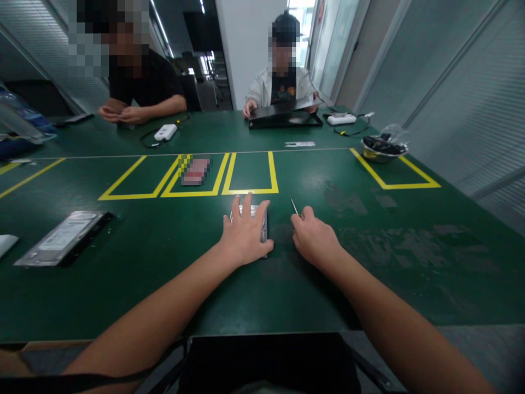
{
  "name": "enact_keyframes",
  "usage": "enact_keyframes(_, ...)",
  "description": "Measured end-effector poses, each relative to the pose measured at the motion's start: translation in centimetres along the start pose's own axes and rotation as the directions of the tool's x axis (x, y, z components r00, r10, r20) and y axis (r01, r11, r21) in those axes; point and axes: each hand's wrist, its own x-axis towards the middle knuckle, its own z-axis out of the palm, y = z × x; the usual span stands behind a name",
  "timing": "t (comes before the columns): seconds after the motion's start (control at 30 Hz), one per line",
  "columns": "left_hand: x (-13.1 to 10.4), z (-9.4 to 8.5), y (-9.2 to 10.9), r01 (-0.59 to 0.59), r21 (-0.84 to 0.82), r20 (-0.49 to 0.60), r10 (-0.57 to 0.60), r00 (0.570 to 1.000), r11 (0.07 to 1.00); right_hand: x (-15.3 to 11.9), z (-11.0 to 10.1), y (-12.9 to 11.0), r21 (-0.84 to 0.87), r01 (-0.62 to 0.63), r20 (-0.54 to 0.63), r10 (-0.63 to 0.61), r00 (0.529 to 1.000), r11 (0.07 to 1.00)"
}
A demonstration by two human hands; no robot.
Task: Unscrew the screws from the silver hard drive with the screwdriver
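Note:
My left hand [245, 234] lies palm down with its fingers spread over a silver hard drive [264, 230], which sits flat on the green table. Most of the drive is hidden under the palm; its right side and a bit of its far end show. To the right, my right hand [315, 236] is closed around what looks like a screwdriver [294, 207]. Only its thin metal shaft sticks out, pointing away and slightly left, apart from the drive. The handle is hidden in the fist.
Another hard drive [68, 236] lies at left on a dark piece. Yellow tape frames [250, 191] mark the table; a pixelated pink item [196, 171] lies in one. At right stands a metal bowl [383, 153] of dark items. Two people sit across; one handles a black panel [286, 111].

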Motion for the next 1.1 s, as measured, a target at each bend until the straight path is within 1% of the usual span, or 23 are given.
enact_keyframes(0.1, -0.2, -0.3, -1.1, -0.035, 0.029, 0.017, 0.034, 0.999, 0.999, 0.1, 0.0, 0.1, 0.004, 0.005, 0.004, -0.005, 1.000, 1.000)
enact_keyframes(0.17, -0.5, -0.6, -2.0, -0.038, 0.049, 0.036, 0.036, 0.999, 0.998, 0.0, 0.0, 0.1, 0.002, 0.008, 0.012, -0.009, 1.000, 1.000)
enact_keyframes(0.23, -1.0, -1.0, -2.8, -0.008, 0.061, 0.067, 0.004, 0.998, 0.998, 0.0, -0.1, 0.2, 0.004, 0.011, 0.016, -0.011, 1.000, 1.000)
enact_keyframes(0.33, -1.8, -1.6, -3.9, 0.074, 0.080, 0.113, -0.083, 0.990, 0.994, -0.1, -0.3, 0.2, 0.011, 0.009, 0.023, -0.010, 1.000, 1.000)
enact_keyframes(0.47, -2.4, -1.8, -4.6, 0.143, 0.125, 0.152, -0.162, 0.975, 0.982, -0.1, -0.4, 0.2, 0.014, 0.008, 0.033, -0.008, 0.999, 1.000)
enact_keyframes(0.7, -2.2, -1.4, -4.4, 0.181, 0.186, 0.096, -0.202, 0.975, 0.966, 0.0, -0.3, 0.3, 0.011, 0.013, 0.033, -0.013, 0.999, 1.000)
enact_keyframes(0.83, -2.2, -1.6, -4.7, 0.180, 0.164, 0.069, -0.193, 0.979, 0.970, 0.0, -0.4, 0.3, 0.013, 0.014, 0.031, -0.014, 0.999, 1.000)
enact_keyframes(1.0, -3.2, -1.9, -5.5, 0.175, 0.119, 0.054, -0.182, 0.982, 0.977, 0.0, -0.5, 0.3, 0.025, 0.017, 0.040, -0.018, 0.999, 1.000)
enact_keyframes(1.1, -4.3, -2.3, -6.2, 0.199, 0.103, 0.033, -0.203, 0.979, 0.975, 0.0, -0.5, 0.2, 0.018, 0.012, 0.048, -0.013, 0.999, 1.000)
